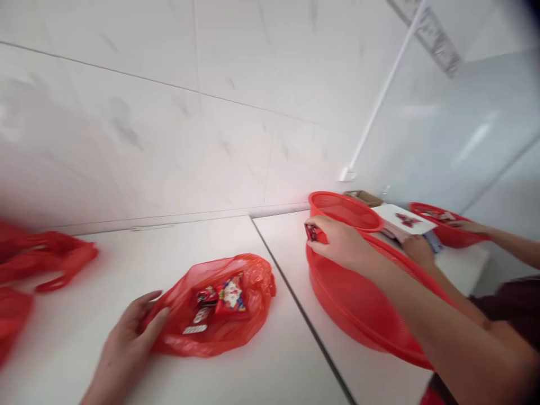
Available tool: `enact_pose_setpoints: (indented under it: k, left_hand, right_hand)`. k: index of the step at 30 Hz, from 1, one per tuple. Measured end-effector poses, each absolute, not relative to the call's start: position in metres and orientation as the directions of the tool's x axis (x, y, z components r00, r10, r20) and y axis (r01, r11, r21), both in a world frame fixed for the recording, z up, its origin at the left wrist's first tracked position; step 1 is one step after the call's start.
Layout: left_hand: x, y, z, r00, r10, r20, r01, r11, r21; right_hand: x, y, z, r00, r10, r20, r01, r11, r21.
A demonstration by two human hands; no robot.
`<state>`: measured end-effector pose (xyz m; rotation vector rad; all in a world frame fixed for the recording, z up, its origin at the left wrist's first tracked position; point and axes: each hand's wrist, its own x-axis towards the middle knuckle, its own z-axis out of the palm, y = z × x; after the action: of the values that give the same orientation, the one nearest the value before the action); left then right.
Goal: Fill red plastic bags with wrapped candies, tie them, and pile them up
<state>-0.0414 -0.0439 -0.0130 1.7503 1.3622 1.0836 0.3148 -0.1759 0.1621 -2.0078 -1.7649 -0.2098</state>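
Observation:
My left hand (pixel 133 332) rests on the white table with its fingers pinching the left edge of a red plastic bag (pixel 219 306) that lies flat and holds several small snack packets. My right hand (pixel 337 242) reaches right over the rim of a large red mesh basket (pixel 363 304) and is closed on a small red packet (pixel 313 233).
A second red basket (pixel 343 209) stands behind the large one, and a third (pixel 447 225) lies far right. Another person's hands (pixel 415 247) work beside a white card (pixel 403 219) there. More red bags (pixel 42 259) lie at the left edge. A tiled wall runs behind.

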Motion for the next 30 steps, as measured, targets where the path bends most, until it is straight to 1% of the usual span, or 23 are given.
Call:
enact_pose_setpoints:
  k: [3,5,7,8,10,12,14,17,19,20,22,24,27,30]
  left_hand:
    - [-0.038,-0.052,-0.004,0.146,0.983,0.115,0.32,-0.157,0.934]
    - [-0.038,-0.054,-0.002,0.159,0.983,0.091,0.251,-0.129,0.959]
    - [-0.039,-0.055,-0.001,0.166,0.983,0.082,0.223,-0.119,0.968]
    - [-0.04,-0.056,0.0,0.166,0.983,0.08,0.219,-0.116,0.969]
    - [-0.042,-0.056,0.0,0.169,0.982,0.083,0.202,-0.117,0.972]
    - [-0.043,-0.056,0.0,0.184,0.979,0.083,0.17,-0.115,0.979]
    - [-0.043,-0.056,0.0,0.208,0.975,0.079,0.142,-0.11,0.984]
    - [-0.044,-0.055,-0.002,0.243,0.967,0.078,0.114,-0.108,0.988]
    - [-0.045,-0.056,-0.002,0.256,0.964,0.076,0.095,-0.103,0.99]
    - [-0.045,-0.057,-0.002,0.259,0.963,0.074,0.082,-0.098,0.992]
    - [-0.046,-0.058,-0.002,0.26,0.963,0.067,0.053,-0.084,0.995]
    - [-0.046,-0.059,-0.003,0.253,0.965,0.064,0.021,-0.071,0.997]
    - [-0.046,-0.058,-0.003,0.223,0.973,0.058,0.026,-0.066,0.998]
    - [-0.046,-0.054,0.008,0.211,0.977,0.043,-0.037,-0.036,0.999]
  right_hand:
    - [0.266,-0.164,0.167,-0.046,0.897,0.44,0.976,0.135,-0.173]
    - [0.241,-0.156,0.162,-0.185,0.898,0.399,0.953,0.263,-0.15]
    - [0.223,-0.146,0.152,-0.268,0.902,0.34,0.92,0.343,-0.187]
    - [0.218,-0.142,0.146,-0.281,0.905,0.319,0.908,0.358,-0.217]
    - [0.216,-0.138,0.133,-0.225,0.925,0.306,0.9,0.318,-0.297]
    - [0.223,-0.14,0.117,-0.058,0.954,0.293,0.893,0.181,-0.412]
    - [0.235,-0.148,0.094,0.149,0.957,0.249,0.837,0.012,-0.547]
    - [0.254,-0.158,0.049,0.396,0.91,0.123,0.681,-0.201,-0.704]
    - [0.261,-0.16,0.022,0.502,0.865,0.0,0.537,-0.312,-0.784]
    - [0.263,-0.16,0.011,0.528,0.847,-0.066,0.458,-0.349,-0.817]
    - [0.26,-0.156,-0.001,0.519,0.839,-0.162,0.325,-0.369,-0.871]
    - [0.254,-0.15,-0.004,0.461,0.868,-0.185,0.263,-0.333,-0.906]
    - [0.247,-0.14,0.0,0.411,0.9,-0.143,0.258,-0.265,-0.929]
    - [0.25,-0.133,0.01,0.464,0.883,-0.064,0.274,-0.212,-0.938]
